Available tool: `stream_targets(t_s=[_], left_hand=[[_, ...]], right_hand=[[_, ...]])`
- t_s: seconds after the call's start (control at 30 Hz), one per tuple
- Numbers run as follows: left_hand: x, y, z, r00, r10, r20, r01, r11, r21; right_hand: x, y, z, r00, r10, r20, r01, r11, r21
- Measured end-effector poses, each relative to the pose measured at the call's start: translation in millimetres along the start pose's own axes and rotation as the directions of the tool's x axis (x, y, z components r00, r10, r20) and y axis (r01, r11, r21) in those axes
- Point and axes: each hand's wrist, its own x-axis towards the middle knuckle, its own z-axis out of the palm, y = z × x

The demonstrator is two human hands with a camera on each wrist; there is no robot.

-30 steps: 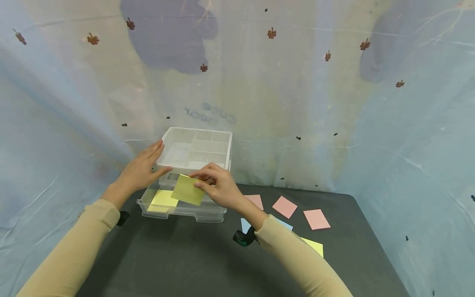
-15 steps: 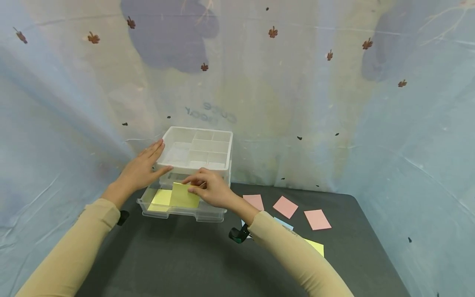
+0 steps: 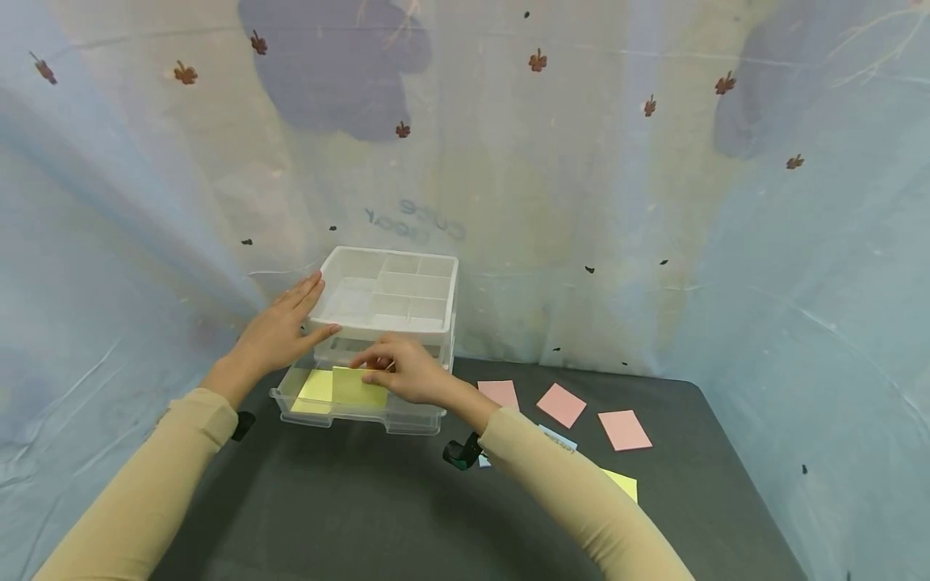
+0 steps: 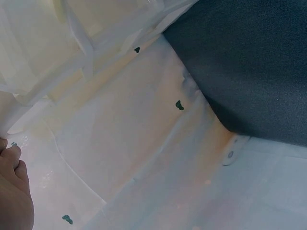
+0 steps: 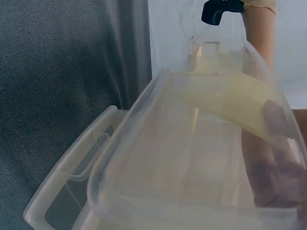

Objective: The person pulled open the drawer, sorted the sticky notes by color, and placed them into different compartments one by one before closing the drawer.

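In the head view, my right hand (image 3: 407, 369) pinches a yellow sticky note (image 3: 358, 389) by its upper edge, low inside the pulled-out clear drawer (image 3: 414, 420). A second yellow note (image 3: 314, 392) lies in that drawer, to the left of the held one. My left hand (image 3: 276, 332) rests against the left side of the drawer unit, fingers straight along the white top tray (image 3: 352, 298). Through the clear drawer wall (image 5: 158, 158) in the right wrist view, the held note (image 5: 235, 103) looks tilted. Only a little of the left hand (image 4: 14, 191) shows in the left wrist view.
Pink notes (image 3: 625, 430) lie on the dark table (image 3: 327, 516) to the right. A blue note (image 3: 558, 437) and another yellow note (image 3: 621, 484) are partly hidden by the right sleeve. A patterned curtain (image 3: 552, 202) hangs behind the table.
My right hand has moved down and slightly left, lowering the yellow note into the drawer beside the other one. The left hand stays at the unit's side.
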Motion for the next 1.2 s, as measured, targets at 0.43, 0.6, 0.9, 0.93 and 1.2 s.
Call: stream_targets(t_s=[0.43, 0.6, 0.9, 0.93, 1.2], left_hand=[[-1.2, 1.4, 0.2, 1.000, 0.000, -0.001, 0.000, 1.000, -0.009], [-1.7, 2.9, 0.6, 1.000, -0.003, -0.008, 0.003, 1.000, -0.001], [-0.9, 1.8, 3.0, 1.000, -0.004, -0.015, 0.004, 1.000, -0.004], [-0.8, 1.1, 3.2, 1.000, -0.008, -0.015, 0.008, 1.000, 0.000], [-1.3, 0.6, 1.6, 1.000, 0.003, -0.010, -0.003, 1.000, -0.001]], right_hand=[[6.1, 7, 2, 0.994, 0.107, 0.027, -0.106, 0.994, -0.030], [8.5, 10, 3, 0.989, 0.146, 0.039, -0.142, 0.986, -0.091], [12.2, 16, 5, 0.982, 0.180, 0.051, -0.166, 0.965, -0.203], [12.7, 16, 5, 0.984, 0.173, 0.047, -0.159, 0.964, -0.214], [14.8, 16, 9, 0.988, 0.154, 0.022, -0.140, 0.944, -0.298]])
